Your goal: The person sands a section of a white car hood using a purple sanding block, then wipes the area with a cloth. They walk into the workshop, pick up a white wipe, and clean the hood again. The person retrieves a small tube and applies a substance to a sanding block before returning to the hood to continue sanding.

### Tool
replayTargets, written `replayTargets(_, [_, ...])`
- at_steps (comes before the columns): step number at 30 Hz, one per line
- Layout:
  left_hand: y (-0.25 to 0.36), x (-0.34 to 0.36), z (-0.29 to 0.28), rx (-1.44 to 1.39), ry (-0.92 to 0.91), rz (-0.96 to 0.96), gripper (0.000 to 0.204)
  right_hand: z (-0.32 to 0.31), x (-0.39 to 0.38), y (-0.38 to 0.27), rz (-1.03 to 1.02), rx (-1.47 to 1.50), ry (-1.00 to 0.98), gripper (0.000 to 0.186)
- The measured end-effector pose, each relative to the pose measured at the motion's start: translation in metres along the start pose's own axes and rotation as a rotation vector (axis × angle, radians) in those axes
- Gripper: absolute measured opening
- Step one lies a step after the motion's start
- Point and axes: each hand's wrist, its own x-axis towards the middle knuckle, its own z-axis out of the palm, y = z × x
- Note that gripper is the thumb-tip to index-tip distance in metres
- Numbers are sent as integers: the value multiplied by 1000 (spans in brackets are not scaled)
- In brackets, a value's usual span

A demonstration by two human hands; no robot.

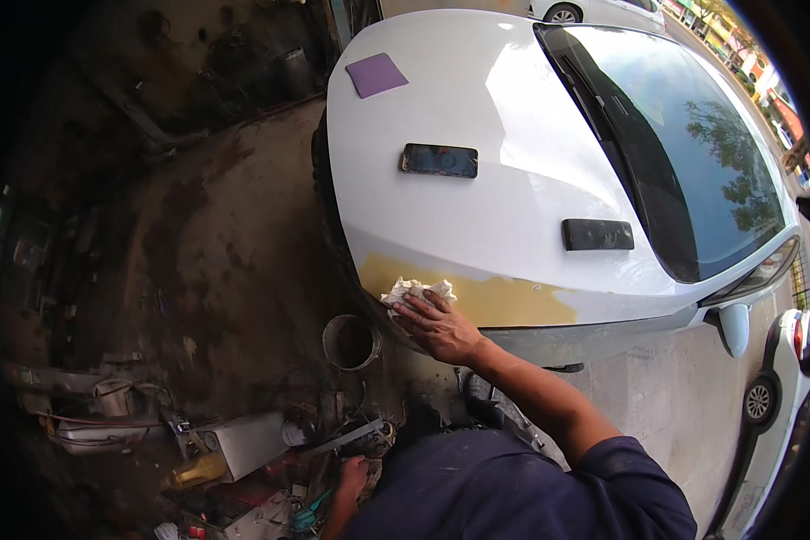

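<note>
A crumpled white cloth [418, 292] lies under my right hand [443, 331], against the front corner of a white car's hood [477, 216]. My fingers press over the cloth, which bunches out past their tips. Beneath and beside it runs a tan, filler-like patch [504, 301] along the hood's near edge. Low in the view, my left hand [354, 474] hangs by my side, away from the car. Its fingers are mostly hidden and dark, so their pose is unclear.
On the hood rest a purple sheet [376, 76], a phone [440, 161] and a black block [598, 235]. A bucket [351, 342] stands on the floor below the car's front. Tools and clutter surround a white box [250, 445] at lower left. Another car [765, 432] stands at right.
</note>
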Motion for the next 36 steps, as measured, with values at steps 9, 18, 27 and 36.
replayTargets(9, [85, 15, -18, 44, 107, 200, 43, -45, -169, 34, 321, -206, -32, 64])
replayTargets(18, [40, -16, 0, 197, 8, 42, 50, -46, -206, 54, 599, -253, 156, 63])
replayTargets(27, [-11, -42, 0, -132, 150, -49, 48, -4, 11, -12, 107, -83, 54, 63])
replayTargets(36, [-16, -50, 6, -216, 130, -35, 53, 28, 156, 11, -76, -155, 35, 54])
